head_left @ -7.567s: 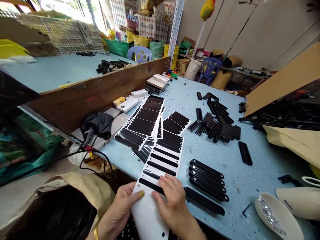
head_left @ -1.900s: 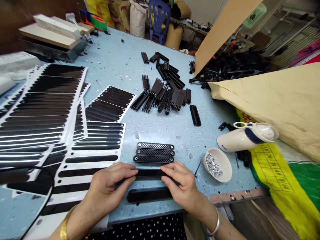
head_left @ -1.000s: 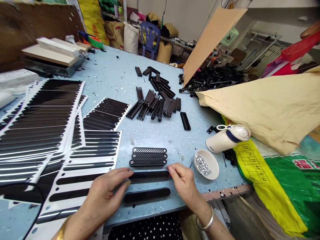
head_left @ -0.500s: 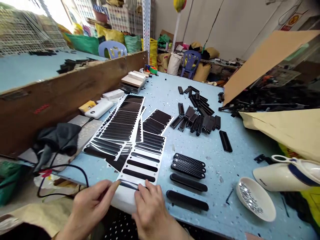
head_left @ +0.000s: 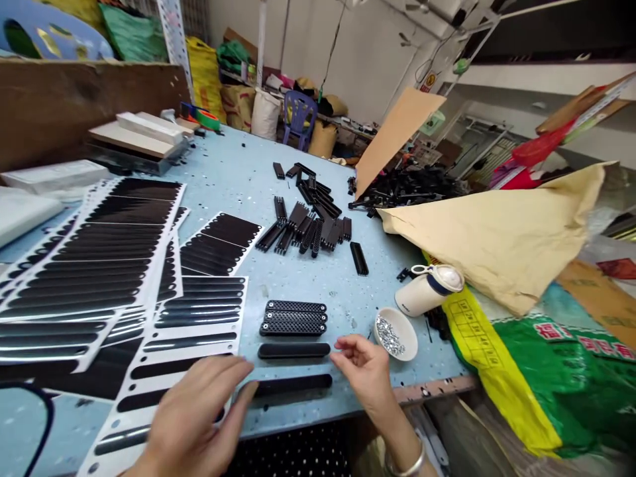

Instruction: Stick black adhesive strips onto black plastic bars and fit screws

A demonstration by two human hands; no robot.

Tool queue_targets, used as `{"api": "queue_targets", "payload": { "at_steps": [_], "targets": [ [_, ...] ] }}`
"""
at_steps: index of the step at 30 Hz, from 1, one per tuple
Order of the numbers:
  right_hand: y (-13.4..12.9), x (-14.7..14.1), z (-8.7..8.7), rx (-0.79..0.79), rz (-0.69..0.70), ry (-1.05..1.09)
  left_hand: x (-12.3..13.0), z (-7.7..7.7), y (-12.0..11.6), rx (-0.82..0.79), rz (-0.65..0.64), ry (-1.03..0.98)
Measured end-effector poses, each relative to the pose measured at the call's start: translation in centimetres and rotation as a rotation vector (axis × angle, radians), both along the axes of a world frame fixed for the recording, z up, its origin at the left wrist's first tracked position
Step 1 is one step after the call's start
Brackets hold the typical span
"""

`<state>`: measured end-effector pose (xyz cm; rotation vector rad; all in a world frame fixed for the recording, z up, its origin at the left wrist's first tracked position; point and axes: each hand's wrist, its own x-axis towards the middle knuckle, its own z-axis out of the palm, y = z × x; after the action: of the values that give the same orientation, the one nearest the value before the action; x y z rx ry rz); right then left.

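My left hand (head_left: 196,414) reaches over the right side of a label sheet (head_left: 238,318) with black rounded strips. Its thumb and fingers are apart, the thumb tip at the left end of the nearer smooth black bar (head_left: 298,384); whether it touches is unclear. My right hand (head_left: 365,368), fingers loosely curled and apart, is beside the right end of the farther smooth black bar (head_left: 293,350). I see nothing between its fingertips. Beyond that bar lie several black textured bars (head_left: 293,324) side by side, with silvery dots at their ends.
Overlapping label sheets (head_left: 104,265) cover the table's left. A pile of black parts (head_left: 308,228) lies farther back. On the right stand a bowl (head_left: 412,338) of small shiny pieces and a cream bottle (head_left: 417,295), near a brown paper sheet (head_left: 491,245). A wooden board (head_left: 89,99) edges the far left.
Both hands have left the near end of the label sheet and moved right, to the smooth black bars. My view has turned right, so the bowl and bottle appear closer to the middle.
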<state>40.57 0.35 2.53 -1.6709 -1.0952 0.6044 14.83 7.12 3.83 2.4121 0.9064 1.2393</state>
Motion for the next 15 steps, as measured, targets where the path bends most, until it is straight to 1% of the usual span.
{"api": "queue_targets", "payload": {
  "at_steps": [2,3,5,7,10,15],
  "targets": [
    [0.4,0.9,-1.1,-0.109,0.006,0.202,3.3,0.5,1.2,0.024,-0.115,0.045],
    [0.7,1.0,-1.6,-0.143,0.017,0.26,4.5,0.6,1.7,0.028,-0.153,0.069],
    [1.2,0.8,-2.2,-0.187,0.032,0.305,6.1,0.6,2.5,0.009,-0.197,0.143],
    [1.7,0.6,-2.5,-0.226,0.049,0.306,6.7,0.3,2.9,-0.033,-0.216,0.235],
    [2.3,0.5,-2.7,-0.279,0.093,0.31,6.8,-0.3,3.3,-0.077,-0.251,0.326],
    [2.6,0.8,-2.4,-0.326,0.13,0.392,6.7,-1.1,3.6,-0.054,-0.262,0.282]
  ]
}}
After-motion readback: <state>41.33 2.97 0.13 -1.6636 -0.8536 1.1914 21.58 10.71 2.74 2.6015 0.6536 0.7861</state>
